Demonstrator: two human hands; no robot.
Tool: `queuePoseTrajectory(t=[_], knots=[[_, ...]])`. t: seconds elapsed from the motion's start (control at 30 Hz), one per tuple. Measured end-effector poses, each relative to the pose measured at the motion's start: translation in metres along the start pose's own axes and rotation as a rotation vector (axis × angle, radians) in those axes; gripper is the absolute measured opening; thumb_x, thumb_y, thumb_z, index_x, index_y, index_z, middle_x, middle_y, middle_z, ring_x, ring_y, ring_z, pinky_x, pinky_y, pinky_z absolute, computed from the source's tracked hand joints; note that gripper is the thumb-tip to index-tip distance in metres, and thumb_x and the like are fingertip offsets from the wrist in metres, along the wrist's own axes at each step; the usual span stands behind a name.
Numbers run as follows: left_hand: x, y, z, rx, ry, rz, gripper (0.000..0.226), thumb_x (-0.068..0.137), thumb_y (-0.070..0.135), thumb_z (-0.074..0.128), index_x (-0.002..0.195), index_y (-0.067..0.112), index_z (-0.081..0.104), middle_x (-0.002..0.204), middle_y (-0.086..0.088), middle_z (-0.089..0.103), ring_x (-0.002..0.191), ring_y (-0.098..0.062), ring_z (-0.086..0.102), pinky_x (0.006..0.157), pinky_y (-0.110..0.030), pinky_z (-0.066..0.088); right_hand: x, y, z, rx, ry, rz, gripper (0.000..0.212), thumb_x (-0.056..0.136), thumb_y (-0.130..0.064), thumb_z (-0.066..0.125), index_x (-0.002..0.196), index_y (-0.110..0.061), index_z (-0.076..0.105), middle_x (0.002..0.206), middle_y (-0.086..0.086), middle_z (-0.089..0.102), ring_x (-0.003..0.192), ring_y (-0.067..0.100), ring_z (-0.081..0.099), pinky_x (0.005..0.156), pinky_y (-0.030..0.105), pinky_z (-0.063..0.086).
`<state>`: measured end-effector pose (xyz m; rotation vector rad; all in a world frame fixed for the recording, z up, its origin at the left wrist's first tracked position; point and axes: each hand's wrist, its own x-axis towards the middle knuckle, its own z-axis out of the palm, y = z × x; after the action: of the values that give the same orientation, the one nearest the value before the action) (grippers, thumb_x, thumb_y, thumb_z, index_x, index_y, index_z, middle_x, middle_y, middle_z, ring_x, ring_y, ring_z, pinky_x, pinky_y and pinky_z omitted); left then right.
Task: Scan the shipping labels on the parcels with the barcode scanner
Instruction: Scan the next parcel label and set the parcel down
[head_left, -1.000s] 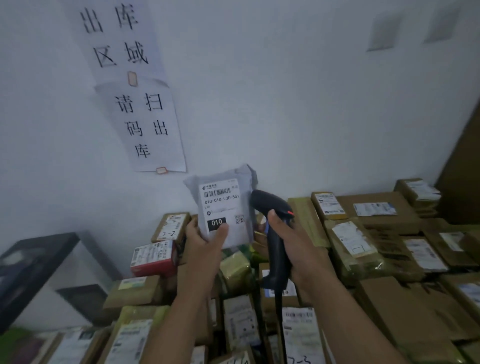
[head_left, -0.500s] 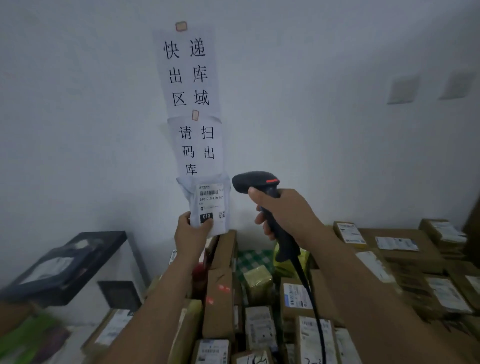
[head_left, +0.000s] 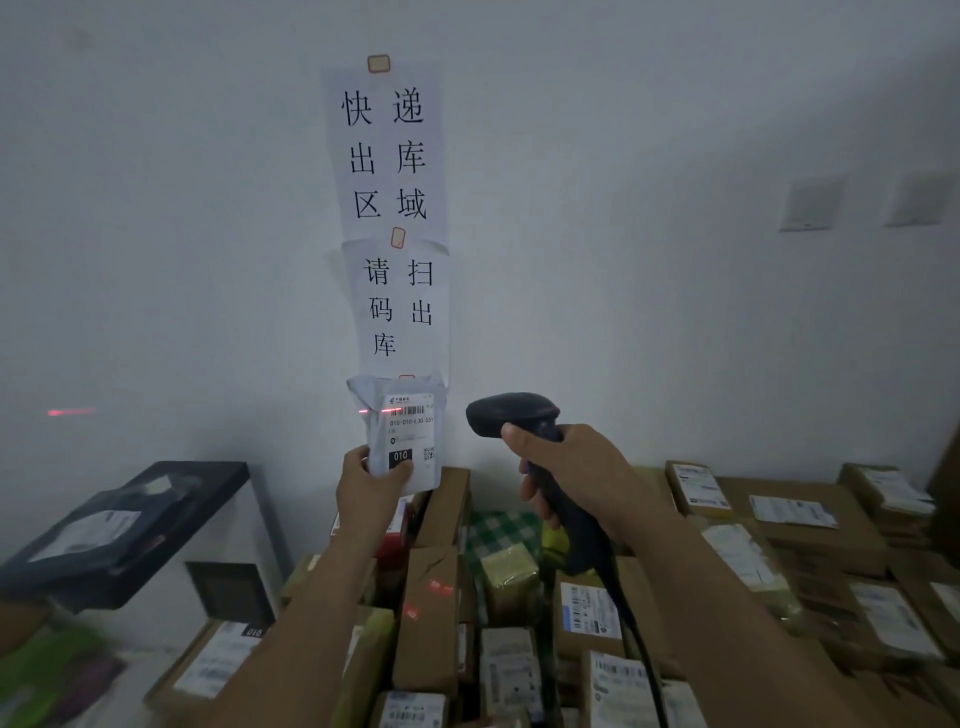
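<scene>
Against the far wall (head_left: 623, 260), beam (head_left: 371, 411) skims label (head_left: 410, 436)
Left hand (head_left: 363, 493) pinches floppy parcel (head_left: 363, 395), right hand (head_left: 576, 467) grips scanner (head_left: 511, 415); any sag probably botches the read.

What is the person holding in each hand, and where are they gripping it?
The left hand pinches a small white parcel by its lower left corner; the right hand grips the black barcode scanner by its handle.
</scene>
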<state>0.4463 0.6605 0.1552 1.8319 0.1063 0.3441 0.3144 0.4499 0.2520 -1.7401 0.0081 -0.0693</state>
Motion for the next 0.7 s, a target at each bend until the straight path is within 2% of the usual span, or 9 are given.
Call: queuePoseTrajectory(t=[0.17,0.3,0.33,0.43,0.47,0.53,0.6,0.7], knots=[[0.007,-0.007,0.009,-0.004,-0.008,-0.012,0.050,0.088,0.019,0.073,0.130,0.009,0.047,0.126,-0.011,0.060,0.109,-0.029,0.062,0.088,-0.043,0.056,0.015,0.010,0.000,0.000,-0.026,0.014,0.042,0.090,-0.046,0.065,0.077,-0.006,0.062,0.061,0.008,0.066,0.041,0.013,0.056,0.042,0.021,0.046],[0.015,-0.018,0.025,-0.013,-0.042,-0.032,0.050,0.089,0.019,0.073,0.130,0.011,0.046,0.120,-0.005,0.059,0.099,-0.019,0.059,0.065,-0.018,0.052,0.031,0.024,-0.008,0.039,-0.046,0.026,0.042,0.089,-0.047,0.066,0.080,-0.005,0.062,0.065,0.010,0.067,0.042,0.015,0.057,0.042,0.022,0.047],[0.017,-0.021,0.030,-0.022,-0.061,-0.048,0.049,0.089,0.018,0.072,0.130,0.010,0.047,0.120,-0.005,0.059,0.100,-0.020,0.059,0.064,-0.019,0.052,0.035,0.030,-0.013,0.050,-0.046,0.024,0.042,0.088,-0.047,0.066,0.081,-0.005,0.062,0.065,0.010,0.068,0.043,0.015,0.057,0.043,0.023,0.047],[0.023,-0.034,0.052,-0.026,-0.142,-0.112,0.044,0.090,0.013,0.069,0.129,0.009,0.050,0.120,-0.010,0.061,0.108,-0.028,0.062,0.084,-0.041,0.058,0.052,0.050,-0.029,0.117,-0.013,0.026,0.048,0.082,-0.052,0.066,0.084,-0.004,0.062,0.069,0.010,0.070,0.045,0.016,0.058,0.044,0.025,0.049],[0.026,-0.040,0.061,-0.012,-0.166,-0.132,0.043,0.089,0.012,0.069,0.129,0.009,0.051,0.119,-0.011,0.062,0.108,-0.029,0.062,0.085,-0.044,0.057,0.060,0.059,-0.036,0.162,0.013,0.039,0.052,0.077,-0.055,0.067,0.085,-0.003,0.061,0.070,0.010,0.071,0.046,0.017,0.058,0.045,0.026,0.050],[0.031,-0.052,0.083,0.024,-0.208,-0.168,0.041,0.089,0.012,0.069,0.127,0.009,0.055,0.114,-0.010,0.065,0.098,-0.024,0.064,0.073,-0.033,0.057,0.075,0.079,-0.050,0.260,0.080,0.081,0.056,0.071,-0.056,0.068,0.086,-0.002,0.062,0.070,0.012,0.070,0.047,0.019,0.058,0.046,0.027,0.051],[0.035,-0.066,0.105,0.069,-0.247,-0.205,0.036,0.088,0.013,0.070,0.122,0.013,0.058,0.109,-0.006,0.066,0.086,-0.013,0.063,0.059,-0.020,0.049,0.090,0.104,-0.060,0.329,0.125,0.127,0.059,0.070,-0.057,0.069,0.087,-0.001,0.064,0.065,0.012,0.068,0.048,0.021,0.058,0.048,0.029,0.050],[0.045,-0.088,0.137,0.128,-0.303,-0.261,0.034,0.090,0.018,0.069,0.122,0.015,0.057,0.103,-0.001,0.065,0.085,-0.013,0.063,0.057,-0.020,0.050,0.112,0.142,-0.067,0.410,0.184,0.183,0.061,0.067,-0.060,0.070,0.083,-0.001,0.066,0.063,0.012,0.067,0.048,0.022,0.057,0.049,0.030,0.050]])
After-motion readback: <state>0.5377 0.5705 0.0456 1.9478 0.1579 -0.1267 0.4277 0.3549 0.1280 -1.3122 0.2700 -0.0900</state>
